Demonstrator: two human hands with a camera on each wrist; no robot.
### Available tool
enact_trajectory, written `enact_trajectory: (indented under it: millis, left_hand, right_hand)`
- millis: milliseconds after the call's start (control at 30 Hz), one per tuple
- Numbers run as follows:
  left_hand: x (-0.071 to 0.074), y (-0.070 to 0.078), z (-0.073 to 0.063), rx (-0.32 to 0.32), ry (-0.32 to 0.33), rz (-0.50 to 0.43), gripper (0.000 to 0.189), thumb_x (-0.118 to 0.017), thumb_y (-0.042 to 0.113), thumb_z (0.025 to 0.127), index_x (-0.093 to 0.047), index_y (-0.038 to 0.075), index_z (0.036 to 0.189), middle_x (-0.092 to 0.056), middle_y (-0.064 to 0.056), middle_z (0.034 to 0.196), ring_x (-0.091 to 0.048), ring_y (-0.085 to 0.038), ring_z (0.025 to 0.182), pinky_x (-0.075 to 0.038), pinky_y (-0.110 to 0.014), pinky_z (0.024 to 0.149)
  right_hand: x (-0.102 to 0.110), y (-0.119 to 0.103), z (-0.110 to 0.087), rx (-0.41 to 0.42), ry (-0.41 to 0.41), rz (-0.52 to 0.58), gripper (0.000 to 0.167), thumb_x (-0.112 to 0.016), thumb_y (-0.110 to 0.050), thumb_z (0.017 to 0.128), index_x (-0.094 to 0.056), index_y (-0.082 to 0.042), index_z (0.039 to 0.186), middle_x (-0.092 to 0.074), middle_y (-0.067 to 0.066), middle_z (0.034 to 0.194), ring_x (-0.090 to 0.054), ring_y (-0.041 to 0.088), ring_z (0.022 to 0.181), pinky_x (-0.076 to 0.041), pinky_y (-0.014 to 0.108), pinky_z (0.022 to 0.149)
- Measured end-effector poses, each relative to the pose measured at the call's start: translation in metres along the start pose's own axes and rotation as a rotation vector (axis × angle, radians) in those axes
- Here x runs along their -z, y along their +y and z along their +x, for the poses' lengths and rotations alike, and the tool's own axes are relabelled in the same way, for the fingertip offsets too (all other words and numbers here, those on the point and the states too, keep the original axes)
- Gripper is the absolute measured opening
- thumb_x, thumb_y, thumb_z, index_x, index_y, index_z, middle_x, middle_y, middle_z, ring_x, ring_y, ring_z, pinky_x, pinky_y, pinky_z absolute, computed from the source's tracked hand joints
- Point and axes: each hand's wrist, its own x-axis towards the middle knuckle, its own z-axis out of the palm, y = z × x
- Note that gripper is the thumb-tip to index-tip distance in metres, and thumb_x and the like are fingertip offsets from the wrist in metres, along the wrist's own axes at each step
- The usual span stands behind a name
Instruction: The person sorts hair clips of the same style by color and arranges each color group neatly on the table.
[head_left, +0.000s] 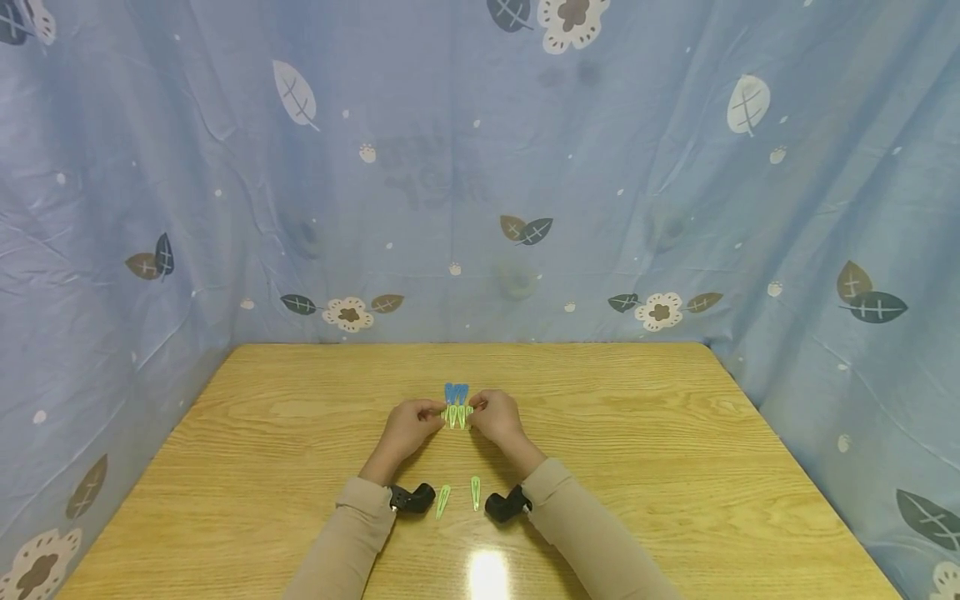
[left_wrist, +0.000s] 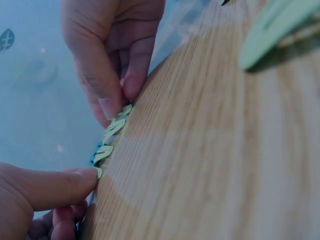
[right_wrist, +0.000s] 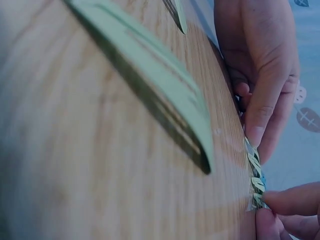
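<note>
Several light green hair clips [head_left: 457, 417] stand side by side in a short row on the wooden table, with several blue hair clips [head_left: 457, 393] in a row right behind them. My left hand [head_left: 412, 425] is at the left end of the green row, its thumb and forefinger pinching the outermost clip [left_wrist: 99, 173]. From the other side my right hand [head_left: 497, 417] pinches the green clip at the right end between thumb and forefinger [right_wrist: 287, 200]. Fingertips partly cover both end clips.
Two loose green hair clips, one on the left [head_left: 443, 502] and one on the right [head_left: 476, 493], lie nearer me, between the black wrist cameras. The wooden table [head_left: 637, 467] reaches back to a blue patterned curtain [head_left: 450, 167], which also hangs at both sides.
</note>
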Motion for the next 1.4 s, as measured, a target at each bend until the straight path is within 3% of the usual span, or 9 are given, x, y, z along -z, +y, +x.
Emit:
enact_trajectory:
  millis: [267, 600, 1033, 1400]
  left_hand:
    - [0.0, -0.001, 0.0, 0.009, 0.0, 0.007, 0.027, -0.069, 0.013, 0.086, -0.071, 0.013, 0.112, -0.06, -0.001, 0.081, -0.049, -0.014, 0.07, -0.042, -0.028, 0.062]
    - [0.002, -0.001, 0.0, 0.002, -0.006, 0.01, 0.026, -0.068, 0.013, 0.086, -0.071, 0.012, 0.113, -0.061, -0.001, 0.084, -0.05, -0.014, 0.073, -0.043, -0.029, 0.064]
    - [-0.001, -0.002, 0.001, 0.01, -0.006, 0.004, 0.027, -0.068, 0.014, 0.086, -0.071, 0.013, 0.113, -0.06, -0.001, 0.083, -0.049, -0.014, 0.072, -0.041, -0.028, 0.063]
    - [0.0, 0.0, 0.0, 0.015, -0.005, -0.015, 0.026, -0.068, 0.014, 0.086, -0.071, 0.011, 0.112, -0.06, -0.001, 0.081, -0.048, -0.014, 0.069, -0.04, -0.028, 0.061]
  right_hand:
    - [0.006, 0.006, -0.005, -0.014, -0.011, 0.078, 0.023, -0.07, -0.006, 0.081, -0.068, 0.002, 0.103, -0.064, 0.011, 0.088, -0.058, 0.018, 0.074, -0.049, 0.029, 0.061]
    - [0.014, 0.008, -0.02, -0.002, -0.03, 0.135, 0.022, -0.068, -0.011, 0.085, -0.067, 0.002, 0.102, -0.065, 0.012, 0.09, -0.061, 0.016, 0.071, -0.053, 0.028, 0.058]
    - [0.027, 0.015, -0.057, 0.06, -0.105, 0.076, 0.026, -0.068, -0.02, 0.087, -0.066, 0.0, 0.104, -0.066, 0.009, 0.094, -0.062, 0.017, 0.081, -0.052, 0.031, 0.067]
    - [0.026, 0.017, -0.093, 0.064, -0.175, 0.191, 0.03, -0.069, -0.017, 0.086, -0.063, 0.005, 0.104, -0.063, 0.008, 0.089, -0.058, 0.014, 0.075, -0.05, 0.021, 0.062]
